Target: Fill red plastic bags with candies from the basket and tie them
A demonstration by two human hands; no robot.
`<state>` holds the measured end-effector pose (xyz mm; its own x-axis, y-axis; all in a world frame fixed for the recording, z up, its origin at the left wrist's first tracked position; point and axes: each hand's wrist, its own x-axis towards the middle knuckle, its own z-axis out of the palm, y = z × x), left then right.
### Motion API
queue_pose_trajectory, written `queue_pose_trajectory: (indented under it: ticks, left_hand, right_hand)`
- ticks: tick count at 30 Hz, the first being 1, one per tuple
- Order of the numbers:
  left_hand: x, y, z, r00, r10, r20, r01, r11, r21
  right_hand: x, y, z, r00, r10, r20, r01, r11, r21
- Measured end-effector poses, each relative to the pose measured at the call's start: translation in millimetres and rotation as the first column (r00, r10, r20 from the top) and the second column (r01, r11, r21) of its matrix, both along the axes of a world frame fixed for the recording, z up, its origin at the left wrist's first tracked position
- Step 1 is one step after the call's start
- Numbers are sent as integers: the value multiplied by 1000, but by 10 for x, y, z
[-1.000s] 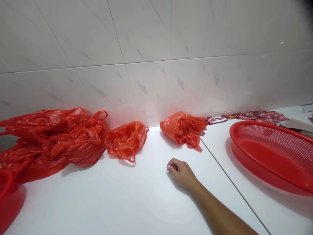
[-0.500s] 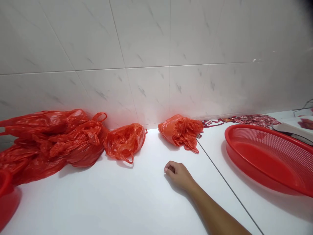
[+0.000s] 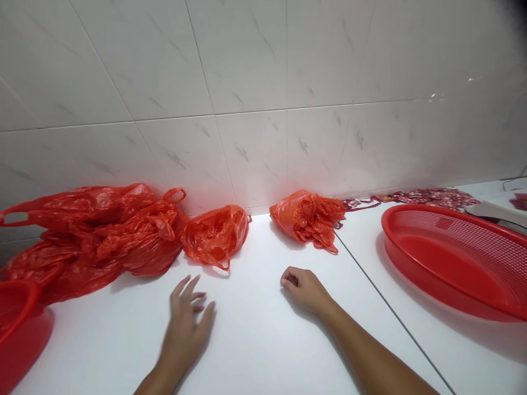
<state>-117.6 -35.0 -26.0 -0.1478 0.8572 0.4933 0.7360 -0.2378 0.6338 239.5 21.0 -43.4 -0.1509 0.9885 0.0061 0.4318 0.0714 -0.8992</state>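
Note:
My right hand (image 3: 304,289) rests on the white countertop (image 3: 255,340) with its fingers curled and nothing in them, just in front of a bunched red plastic bag (image 3: 308,220). My left hand (image 3: 185,323) is slightly blurred, with its fingers spread and empty, a short way in front of a smaller crumpled red plastic bag (image 3: 216,237). That bag touches a large heap of red plastic bags (image 3: 94,236) on its left.
A large oval red plastic basket (image 3: 453,258) with a mesh side sits at the right. A second red container (image 3: 20,334) is at the lower left edge. Red patterned packets (image 3: 436,198) lie along the white tile wall (image 3: 247,109), and a seam crosses the counter.
My left hand has come into view at the bottom of the counter with its fingers spread. My right hand stays in nearly the same place, and the bags have not visibly moved.

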Motion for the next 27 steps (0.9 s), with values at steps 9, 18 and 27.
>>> queue_pose_trajectory:
  ticks: [9,18,27]
  left_hand:
    - [736,1354,-121,959,283,14,-281,956,-85]
    - [503,1404,-91,950,287,122,-273,955,-117]
    - [460,1405,-30,906,330,266,-368,924,105]
  right_hand:
    - [10,-18,23,1000,1,-16,-2,1000,-21]
    - [25,-20,17,1000,7,-4,-7,999,-39]
    - [31,-18,31,1000,14,4,-14,999,-33]
